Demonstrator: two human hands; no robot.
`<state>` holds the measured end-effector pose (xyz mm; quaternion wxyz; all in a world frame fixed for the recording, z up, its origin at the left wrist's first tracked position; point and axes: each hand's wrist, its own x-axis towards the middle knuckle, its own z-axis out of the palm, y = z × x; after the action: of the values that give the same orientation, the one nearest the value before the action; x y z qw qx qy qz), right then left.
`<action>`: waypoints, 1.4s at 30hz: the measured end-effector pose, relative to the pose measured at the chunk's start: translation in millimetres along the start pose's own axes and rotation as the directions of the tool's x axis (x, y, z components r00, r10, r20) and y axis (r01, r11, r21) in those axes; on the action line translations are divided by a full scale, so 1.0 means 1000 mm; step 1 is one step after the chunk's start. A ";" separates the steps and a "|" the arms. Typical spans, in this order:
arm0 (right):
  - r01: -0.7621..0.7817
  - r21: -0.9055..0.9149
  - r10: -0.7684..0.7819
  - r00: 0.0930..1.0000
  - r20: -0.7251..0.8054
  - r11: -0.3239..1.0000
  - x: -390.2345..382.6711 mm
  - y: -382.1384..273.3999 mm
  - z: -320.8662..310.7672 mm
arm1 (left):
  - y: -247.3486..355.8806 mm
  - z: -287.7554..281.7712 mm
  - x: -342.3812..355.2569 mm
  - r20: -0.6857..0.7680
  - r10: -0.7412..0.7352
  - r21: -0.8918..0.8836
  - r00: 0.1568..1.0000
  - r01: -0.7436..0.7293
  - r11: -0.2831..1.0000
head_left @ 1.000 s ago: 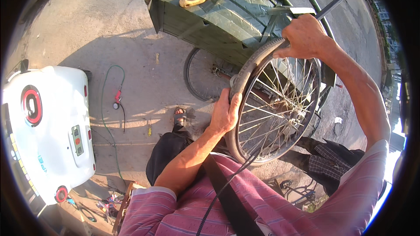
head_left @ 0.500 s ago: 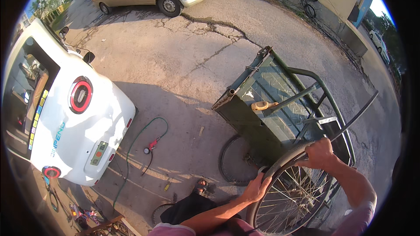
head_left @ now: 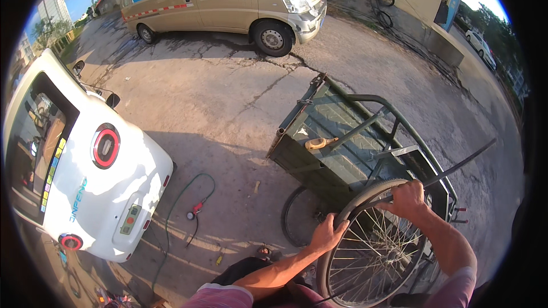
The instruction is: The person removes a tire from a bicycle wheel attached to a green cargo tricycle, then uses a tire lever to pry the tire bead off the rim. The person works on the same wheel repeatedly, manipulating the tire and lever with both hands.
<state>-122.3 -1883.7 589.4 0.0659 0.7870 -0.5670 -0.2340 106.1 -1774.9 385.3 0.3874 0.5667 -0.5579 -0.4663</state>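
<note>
A spoked wheel [head_left: 391, 255] with a dark tyre stands tilted in front of me, beside the green metal cargo cart [head_left: 342, 122]. My left hand [head_left: 329, 234] is closed round the tyre at the wheel's left side, thumb on its outer edge. At the wheel's upper right, my right hand [head_left: 408, 201] is a fist round a long dark strip [head_left: 462, 163]. The strip sticks out to the right past the cart and also runs leftward along the inside of the rim. Whether it is stiff or rubber I cannot tell.
A wooden-looking handled object [head_left: 321, 143] lies in the cart bed. To the left stands a small white vehicle [head_left: 128, 177]; a tan van [head_left: 228, 8] is ahead on the road. A red air gauge [head_left: 197, 207] with a green hose [head_left: 169, 217] lies on the ground.
The van has rolled to the right over the cracked road. My view has shifted a little. Both hands keep their hold, and the right hand has moved slightly along the rim.
</note>
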 end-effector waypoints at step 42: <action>-0.085 0.075 0.084 0.996 0.026 0.993 -0.001 0.026 0.004 | -0.010 0.005 -0.019 0.001 -0.042 0.006 0.999 0.042 0.999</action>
<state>-147.0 -1891.3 595.7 0.0391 0.7615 -0.6091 -0.2181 105.0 -1754.9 376.5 0.3754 0.5790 -0.5478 -0.4730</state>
